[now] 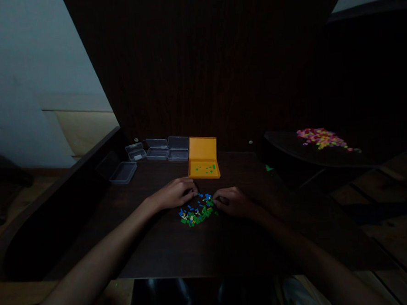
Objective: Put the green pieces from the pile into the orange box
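A small heap of tiny blue, green and yellow pieces [197, 211] lies on the dark wooden table [161, 247]. My left hand [174, 192] rests at the heap's upper left edge with its fingers curled down onto the pieces. My right hand [233, 201] sits at the heap's right edge, fingers bent and pinched at the pieces. What either hand grips is too small and dark to make out. Just behind the heap stands an open orange box [204, 160] with a few green pieces in its tray.
Several clear plastic boxes [158, 149] line the table's back left, one [123, 172] lying nearer. A pile of pink and yellow pieces [321, 138] lies on a dark round surface at the right. A single green piece [268, 168] lies near it. A dark wall panel stands behind.
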The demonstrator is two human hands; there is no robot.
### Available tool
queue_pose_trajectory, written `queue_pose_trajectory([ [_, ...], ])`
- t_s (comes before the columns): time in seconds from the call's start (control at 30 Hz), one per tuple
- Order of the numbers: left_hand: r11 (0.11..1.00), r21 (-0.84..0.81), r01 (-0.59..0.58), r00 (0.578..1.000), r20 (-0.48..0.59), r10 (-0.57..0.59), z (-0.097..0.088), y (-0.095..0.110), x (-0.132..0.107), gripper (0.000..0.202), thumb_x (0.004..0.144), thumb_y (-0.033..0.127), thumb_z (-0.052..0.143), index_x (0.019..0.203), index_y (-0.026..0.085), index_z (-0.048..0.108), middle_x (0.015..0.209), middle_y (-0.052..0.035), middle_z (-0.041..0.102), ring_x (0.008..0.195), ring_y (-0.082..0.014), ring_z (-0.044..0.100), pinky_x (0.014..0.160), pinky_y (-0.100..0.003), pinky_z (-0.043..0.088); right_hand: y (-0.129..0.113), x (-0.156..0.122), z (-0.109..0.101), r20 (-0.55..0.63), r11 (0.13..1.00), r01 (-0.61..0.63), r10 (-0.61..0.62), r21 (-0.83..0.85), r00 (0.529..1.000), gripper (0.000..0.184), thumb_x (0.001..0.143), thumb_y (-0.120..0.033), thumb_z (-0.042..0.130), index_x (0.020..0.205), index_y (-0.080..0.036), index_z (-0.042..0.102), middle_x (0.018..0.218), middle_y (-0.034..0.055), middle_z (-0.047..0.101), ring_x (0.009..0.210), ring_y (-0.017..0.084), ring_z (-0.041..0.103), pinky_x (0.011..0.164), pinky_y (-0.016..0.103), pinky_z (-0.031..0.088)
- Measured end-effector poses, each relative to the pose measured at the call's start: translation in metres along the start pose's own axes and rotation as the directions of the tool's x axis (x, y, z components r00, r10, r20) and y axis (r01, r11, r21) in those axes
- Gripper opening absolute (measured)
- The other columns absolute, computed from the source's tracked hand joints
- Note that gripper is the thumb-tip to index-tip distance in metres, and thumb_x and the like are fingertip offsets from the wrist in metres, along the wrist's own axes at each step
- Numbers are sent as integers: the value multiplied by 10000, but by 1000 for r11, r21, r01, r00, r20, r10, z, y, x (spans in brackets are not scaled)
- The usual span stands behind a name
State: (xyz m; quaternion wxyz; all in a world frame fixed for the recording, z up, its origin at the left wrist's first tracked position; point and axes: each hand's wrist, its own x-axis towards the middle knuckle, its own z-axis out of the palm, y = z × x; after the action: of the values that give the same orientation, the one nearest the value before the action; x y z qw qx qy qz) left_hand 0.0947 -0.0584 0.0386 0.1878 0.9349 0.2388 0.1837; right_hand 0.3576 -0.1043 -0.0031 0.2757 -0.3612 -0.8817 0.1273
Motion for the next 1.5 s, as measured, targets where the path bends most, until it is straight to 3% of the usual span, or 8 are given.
queue_pose_trajectory([
  [0.23,993,26,118,956,-274,-106,-19,-17,23,170,923,238,554,908,147,697,808,-43,664,759,-161,613,713,-257,460,-2,2,-2,6,1000,2,-2,12,1000,163,882,-221,529,785,-190,656,573,-31,541,492,98,435,534,218,326],
  [0.47,883,216,417,905,-189,-382,-7,-43,69,198,890,225,569,954,143,738,913,-94,716,901,-213,650,806,-277,491,-1,2,1,-2,1000,-15,15,5,1000,153,868,-213,545,790,-185,673,584,-29,554,507,98,453,540,218,327],
  [0.7,837,254,485,874,-176,-453,2,-56,82,237,869,208,558,894,122,777,887,-135,720,898,-230,668,806,-273,504,2,1,3,-16,1000,-15,15,3,1000,119,856,-202,574,800,-179,678,570,-34,540,493,95,453,543,217,335],
  [1.03,879,171,446,894,-134,-428,-6,-61,79,244,869,199,555,840,140,790,792,-102,748,787,-210,687,762,-268,503,0,1,1,5,1000,-17,17,2,1000,116,864,-210,570,812,-189,672,591,-29,560,503,99,465,541,221,337],
  [1.2,900,108,423,891,-230,-391,-16,-57,70,328,900,162,459,1031,115,755,1055,-120,742,987,-237,675,889,-315,496,1,2,2,7,999,-37,37,2,999,109,860,-208,579,806,-192,673,581,-35,559,501,98,464,542,222,334],
  [1.33,941,47,334,901,-310,-304,-9,-43,51,335,892,151,443,1060,122,731,1074,-103,725,1002,-235,646,931,-362,488,-1,3,-1,25,999,-26,25,22,999,162,895,-247,556,809,-185,679,609,-24,580,530,101,488,566,223,348],
  [1.43,975,55,215,951,-238,-196,3,-26,33,297,903,171,462,1013,136,736,950,-91,716,954,-233,609,898,-373,483,-2,3,-3,43,998,-48,46,40,998,176,908,-293,566,846,-183,688,607,-27,581,530,100,494,564,222,351],
  [1.5,984,24,179,957,-238,-168,9,-14,22,273,916,191,477,1007,150,731,946,-86,702,950,-228,582,878,-367,476,-3,2,-3,44,997,-58,56,51,997,176,905,-318,582,873,-184,692,610,-27,584,532,101,503,565,223,356],
])
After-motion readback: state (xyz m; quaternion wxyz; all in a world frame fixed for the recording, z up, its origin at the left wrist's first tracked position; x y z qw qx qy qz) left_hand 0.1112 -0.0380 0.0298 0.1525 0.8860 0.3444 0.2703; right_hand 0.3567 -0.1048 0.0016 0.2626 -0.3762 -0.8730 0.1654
